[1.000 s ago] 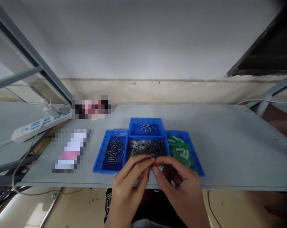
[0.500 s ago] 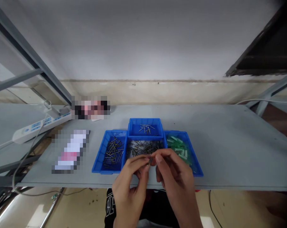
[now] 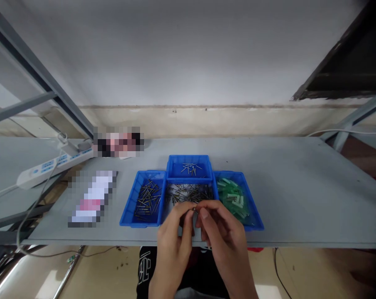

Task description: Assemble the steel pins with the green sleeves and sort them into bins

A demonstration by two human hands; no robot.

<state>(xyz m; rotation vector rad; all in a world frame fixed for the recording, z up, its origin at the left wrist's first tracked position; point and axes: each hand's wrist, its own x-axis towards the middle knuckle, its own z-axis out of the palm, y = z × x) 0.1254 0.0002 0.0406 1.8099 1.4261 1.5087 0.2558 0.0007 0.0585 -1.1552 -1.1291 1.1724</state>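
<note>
In front of the blue trays, the fingertips of my left hand [image 3: 173, 238] and my right hand [image 3: 225, 236] meet. Between them is a small dark metal piece [image 3: 194, 210], mostly covered by the fingers and too small to name. Both hands are closed in a pinch. Just beyond them lies the middle blue tray [image 3: 164, 197], with many thin metal pins [image 3: 191, 192] in it, its near part hidden by my hands. The left blue tray [image 3: 127, 207] holds more slim metal pins [image 3: 149, 199].
A back blue tray [image 3: 189, 158] holds several shiny pins. The right blue tray [image 3: 255, 207] contains green plastic bags [image 3: 234, 197] with white pieces. At left are a blurred phone-like object [image 3: 94, 195] and a white power strip [image 3: 54, 166] on the grey table [image 3: 300, 199].
Both hands have drawn slightly closer together, and the metal piece shows less between the fingers. The view has shifted a little; the trays stay in place.
</note>
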